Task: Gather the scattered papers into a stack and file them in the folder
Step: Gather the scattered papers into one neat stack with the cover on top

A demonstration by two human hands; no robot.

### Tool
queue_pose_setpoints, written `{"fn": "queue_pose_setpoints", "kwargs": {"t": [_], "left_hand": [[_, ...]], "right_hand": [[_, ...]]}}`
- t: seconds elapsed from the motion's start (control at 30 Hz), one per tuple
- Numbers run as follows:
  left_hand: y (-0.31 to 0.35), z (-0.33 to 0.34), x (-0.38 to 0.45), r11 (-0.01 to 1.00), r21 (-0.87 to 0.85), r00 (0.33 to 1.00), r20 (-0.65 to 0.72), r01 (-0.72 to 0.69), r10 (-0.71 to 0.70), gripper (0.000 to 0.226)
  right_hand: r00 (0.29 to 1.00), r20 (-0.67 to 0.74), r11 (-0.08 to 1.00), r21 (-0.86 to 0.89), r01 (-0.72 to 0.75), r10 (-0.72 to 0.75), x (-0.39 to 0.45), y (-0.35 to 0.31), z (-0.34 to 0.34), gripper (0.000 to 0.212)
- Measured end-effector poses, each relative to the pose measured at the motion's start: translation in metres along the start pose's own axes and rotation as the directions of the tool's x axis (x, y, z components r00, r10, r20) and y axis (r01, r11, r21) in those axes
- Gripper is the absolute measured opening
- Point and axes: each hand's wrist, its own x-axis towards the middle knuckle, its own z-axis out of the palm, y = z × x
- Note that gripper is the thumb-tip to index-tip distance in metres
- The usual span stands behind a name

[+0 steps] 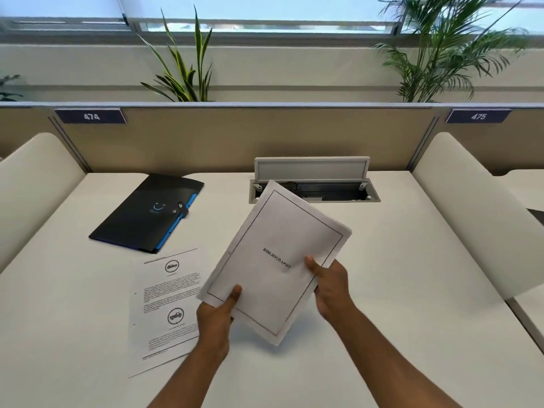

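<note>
White desk (397,260) fills the frame; left hand (216,315) and right hand (331,285) pinch the paper stack (276,260) at centre by its near corners; light, floppy, slippery sheets, best held at opposite edges; black folder (147,214) lies closed upper left; one loose sheet (167,307) lower left.

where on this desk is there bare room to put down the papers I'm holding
The desk is bare on its right half, between the cable box and the right divider. The near edge by your forearms is also free. The left is crowded: the folder, with a loose sheet below it.
</note>
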Motion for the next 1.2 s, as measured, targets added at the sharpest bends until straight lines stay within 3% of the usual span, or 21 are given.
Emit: {"fn": "queue_pose_setpoints", "kwargs": {"t": [0.1, 0.2, 0.3, 0.37, 0.57, 0.63, 0.8, 0.97, 1.2], "left_hand": [[0.017, -0.003, -0.001, 0.952, 0.289, 0.987, -0.096, -0.099, 0.131, 0.090], [0.049, 0.015, -0.003, 0.812, 0.483, 0.941, 0.093, -0.327, 0.324, 0.085], [0.082, 0.044, -0.006, 0.772, 0.416, 0.873, 0.305, -0.481, 0.380, 0.041], [0.093, 0.056, -0.008, 0.766, 0.353, 0.839, 0.319, -0.537, 0.441, 0.018], [0.075, 0.061, -0.019, 0.700, 0.302, 0.760, 0.327, -0.647, 0.562, 0.013], [0.062, 0.059, -0.018, 0.675, 0.323, 0.748, 0.334, -0.663, 0.574, 0.011], [0.041, 0.065, -0.024, 0.665, 0.365, 0.758, 0.311, -0.652, 0.573, 0.020], [0.035, 0.068, -0.027, 0.638, 0.388, 0.746, 0.307, -0.665, 0.591, 0.015], [-0.008, 0.055, -0.020, 0.705, 0.517, 0.874, 0.284, -0.486, 0.394, 0.026]], "right_hand": [[0.974, 0.092, 0.950, -0.220, 0.221, -0.206, 0.002, -0.021, -0.007, 0.021], [0.933, 0.227, 0.866, -0.361, 0.346, -0.278, -0.001, -0.039, -0.009, 0.020], [0.892, 0.312, 0.816, -0.384, 0.433, -0.327, -0.006, -0.048, -0.003, 0.018], [0.862, 0.330, 0.793, -0.359, 0.492, -0.385, -0.009, -0.052, 0.001, 0.017], [0.813, 0.329, 0.751, -0.326, 0.575, -0.480, -0.017, -0.055, -0.007, 0.021], [0.817, 0.348, 0.751, -0.340, 0.566, -0.459, -0.015, -0.048, -0.013, 0.027], [0.909, 0.271, 0.790, -0.455, 0.412, -0.317, -0.006, -0.033, -0.022, 0.020], [0.914, 0.259, 0.809, -0.431, 0.399, -0.312, -0.001, -0.032, -0.031, 0.020], [0.966, 0.216, 0.750, -0.614, 0.247, -0.141, 0.010, -0.004, -0.055, 0.020]]}}
